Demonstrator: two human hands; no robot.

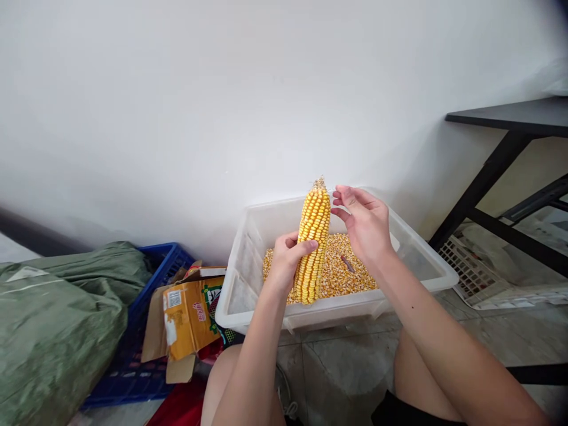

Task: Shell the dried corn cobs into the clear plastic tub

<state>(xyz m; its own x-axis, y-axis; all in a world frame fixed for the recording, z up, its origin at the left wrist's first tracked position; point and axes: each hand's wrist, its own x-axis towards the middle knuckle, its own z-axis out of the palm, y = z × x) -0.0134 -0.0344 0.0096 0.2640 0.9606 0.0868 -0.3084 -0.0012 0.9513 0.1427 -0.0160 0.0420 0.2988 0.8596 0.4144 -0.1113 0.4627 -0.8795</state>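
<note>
While the left hand (pixel 286 260) grips the ear of corn (pixel 314 236) around its middle, thumb across the front rows and fingers behind, the ear stands nearly upright above the plastic tub (pixel 245 251), tip uppermost. The right hand (pixel 366 222) is raised just beside that tip, its fingers loosely curled and apart from the rows; whether thumb and forefinger pinch a fine strand there, I cannot tell. On the side in view the rows look full, with a dry tuft (pixel 319 183) at the top end.

To handle this well, the left grip should be firm enough to stop the ear twisting, without crushing the rows under the thumb. Fingertip work at the narrow tip would probably go best with thumb and forefinger, the wrist kept loose. In view, the ear's lower end lines up with the tub's front rim, so holding it farther in, over the loose kernels (pixel 361 277), would likely catch anything that drops. One slender dark fragment (pixel 348 264) lies on those kernels and might be worth lifting out.
</note>
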